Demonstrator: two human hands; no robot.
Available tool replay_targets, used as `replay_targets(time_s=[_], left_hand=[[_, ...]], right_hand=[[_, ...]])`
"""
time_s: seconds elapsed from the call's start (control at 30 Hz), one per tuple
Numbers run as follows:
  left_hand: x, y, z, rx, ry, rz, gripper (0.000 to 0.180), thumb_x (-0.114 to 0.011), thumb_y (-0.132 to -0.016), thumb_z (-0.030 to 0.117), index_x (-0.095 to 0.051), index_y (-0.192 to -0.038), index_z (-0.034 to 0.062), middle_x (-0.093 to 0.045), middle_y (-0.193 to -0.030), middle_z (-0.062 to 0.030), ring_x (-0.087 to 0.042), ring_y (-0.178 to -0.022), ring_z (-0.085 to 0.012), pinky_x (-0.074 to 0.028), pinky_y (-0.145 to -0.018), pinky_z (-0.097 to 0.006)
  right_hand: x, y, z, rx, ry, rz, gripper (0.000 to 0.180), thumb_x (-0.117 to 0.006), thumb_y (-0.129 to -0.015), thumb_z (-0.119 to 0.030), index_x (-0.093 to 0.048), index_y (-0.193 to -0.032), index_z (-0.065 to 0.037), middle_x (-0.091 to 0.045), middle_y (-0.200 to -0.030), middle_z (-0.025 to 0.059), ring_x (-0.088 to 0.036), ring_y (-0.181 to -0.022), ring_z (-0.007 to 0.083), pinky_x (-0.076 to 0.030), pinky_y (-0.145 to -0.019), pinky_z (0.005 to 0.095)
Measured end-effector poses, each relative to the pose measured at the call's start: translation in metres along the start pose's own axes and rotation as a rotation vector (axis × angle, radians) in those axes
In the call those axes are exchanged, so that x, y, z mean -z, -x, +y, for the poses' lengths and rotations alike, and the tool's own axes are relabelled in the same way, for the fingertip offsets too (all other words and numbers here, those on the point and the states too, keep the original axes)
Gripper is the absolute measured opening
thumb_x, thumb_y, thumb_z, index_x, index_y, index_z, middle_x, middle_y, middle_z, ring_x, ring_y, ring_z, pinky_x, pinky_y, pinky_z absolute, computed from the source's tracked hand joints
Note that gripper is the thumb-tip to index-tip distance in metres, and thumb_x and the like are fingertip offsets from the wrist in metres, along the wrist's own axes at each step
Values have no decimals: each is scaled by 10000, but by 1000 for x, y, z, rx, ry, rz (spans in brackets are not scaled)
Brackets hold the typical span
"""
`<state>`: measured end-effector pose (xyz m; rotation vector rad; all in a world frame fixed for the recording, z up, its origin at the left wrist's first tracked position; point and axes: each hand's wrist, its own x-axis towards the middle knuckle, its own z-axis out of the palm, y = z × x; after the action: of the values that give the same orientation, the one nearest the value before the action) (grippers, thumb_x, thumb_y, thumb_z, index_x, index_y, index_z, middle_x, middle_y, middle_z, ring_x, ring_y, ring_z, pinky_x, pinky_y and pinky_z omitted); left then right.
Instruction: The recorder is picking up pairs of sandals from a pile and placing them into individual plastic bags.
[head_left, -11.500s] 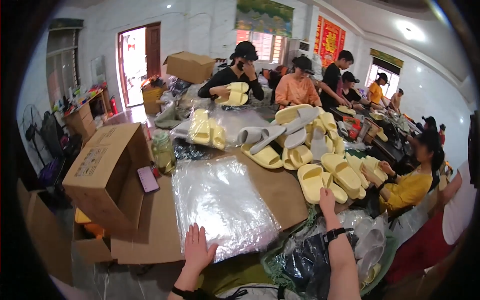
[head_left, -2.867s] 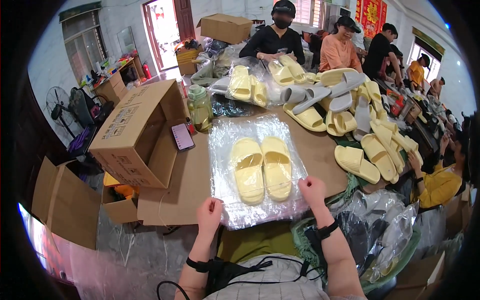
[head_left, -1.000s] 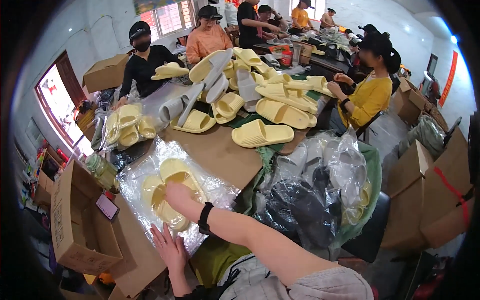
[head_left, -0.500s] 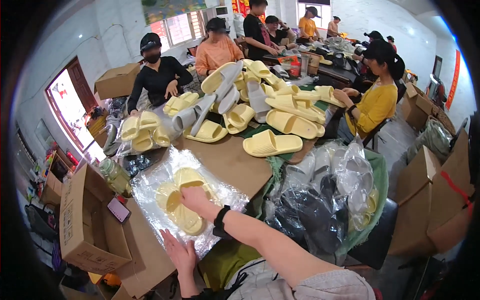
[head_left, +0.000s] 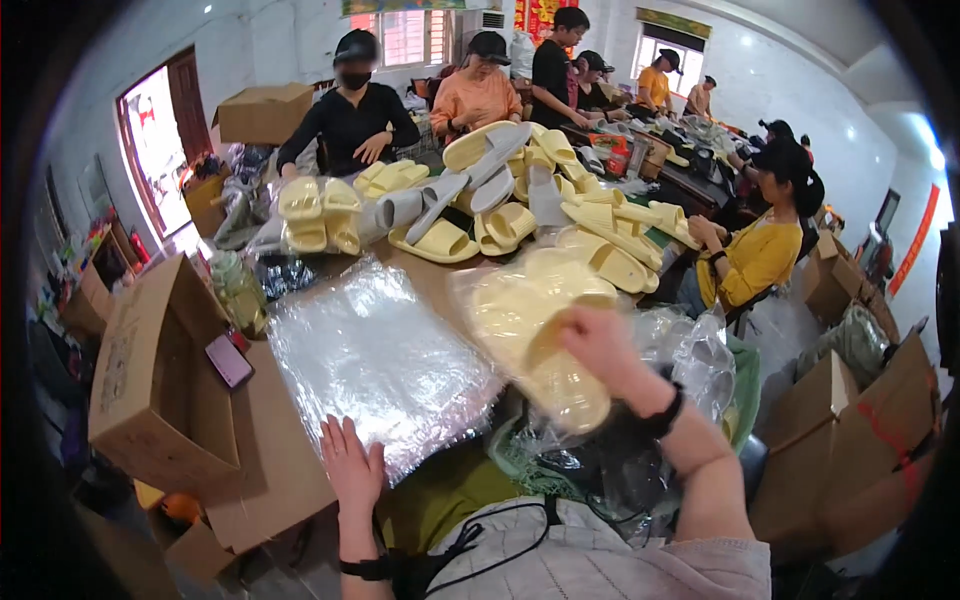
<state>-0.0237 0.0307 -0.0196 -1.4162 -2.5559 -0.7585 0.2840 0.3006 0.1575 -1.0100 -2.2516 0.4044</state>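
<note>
My right hand [head_left: 603, 348] is closed on a pair of pale yellow slippers [head_left: 575, 395] in a clear plastic bag. It holds them up over the right side of the table, slightly blurred. A stack of clear plastic bags [head_left: 375, 345] lies flat and shiny on the cardboard-covered table, left of the slippers. At the stack's near left corner rests my left hand [head_left: 352, 465], fingers stretched out and nothing in it. Behind the held pair is a heap of loose yellow slippers [head_left: 440, 242] and grey slippers [head_left: 435, 205].
An open cardboard box [head_left: 165, 390] with a phone [head_left: 229, 361] at its edge stands left, near a glass jar [head_left: 237, 290]. Bagged slippers [head_left: 705, 360] fill a green sack [head_left: 745, 385] at right. Co-workers sit around the table, one in a yellow top [head_left: 765, 250].
My right hand has lifted the bagged yellow slippers off the bag stack and carried them to the right. My left hand stays by the stack's near corner.
</note>
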Motion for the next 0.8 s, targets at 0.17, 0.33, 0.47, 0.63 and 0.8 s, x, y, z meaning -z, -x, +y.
replay_targets(time_s=[0.17,0.33,0.47,0.63,0.8], left_hand=[[-3,-3,-4,-20,-10,26,692,-622,-924,308,-382,-1475,-36,-269,-1589,-292,-227,-1480,-466,-194,-1208,-545],[-8,-3,-7,-41,-57,57,703,-613,-937,330,-362,-1490,-24,-263,-1594,-286,-226,-1489,-442,-189,-1219,-527],[-5,-5,0,-20,-50,18,708,-612,-938,334,-360,-1495,-22,-261,-1599,-277,-224,-1490,-442,-192,-1218,-527],[-4,-5,2,-10,-52,12,702,-616,-933,340,-379,-1486,-22,-275,-1596,-273,-227,-1489,-444,-201,-1215,-529],[-1,-3,3,-5,-42,22,692,-620,-929,330,-391,-1478,-24,-282,-1590,-280,-230,-1486,-447,-200,-1215,-529]], right_hand=[[102,47,82,-169,476,121,244,-644,-871,-257,-652,-845,-14,-652,-762,226,-650,-756,420,-498,-678,495],[124,99,168,-411,612,127,296,-609,-911,-300,-650,-837,-17,-676,-780,206,-662,-762,419,-510,-703,516],[64,135,234,-515,771,-38,367,-573,-933,-334,-616,-989,26,-698,-889,240,-679,-805,443,-536,-768,531],[74,106,198,-610,797,-304,650,-518,-958,-425,-483,-1307,124,-697,-1007,308,-686,-969,427,-523,-856,542],[94,71,148,-498,962,-475,565,-621,-898,-516,-667,-1049,26,-728,-965,227,-708,-927,367,-539,-804,488]])
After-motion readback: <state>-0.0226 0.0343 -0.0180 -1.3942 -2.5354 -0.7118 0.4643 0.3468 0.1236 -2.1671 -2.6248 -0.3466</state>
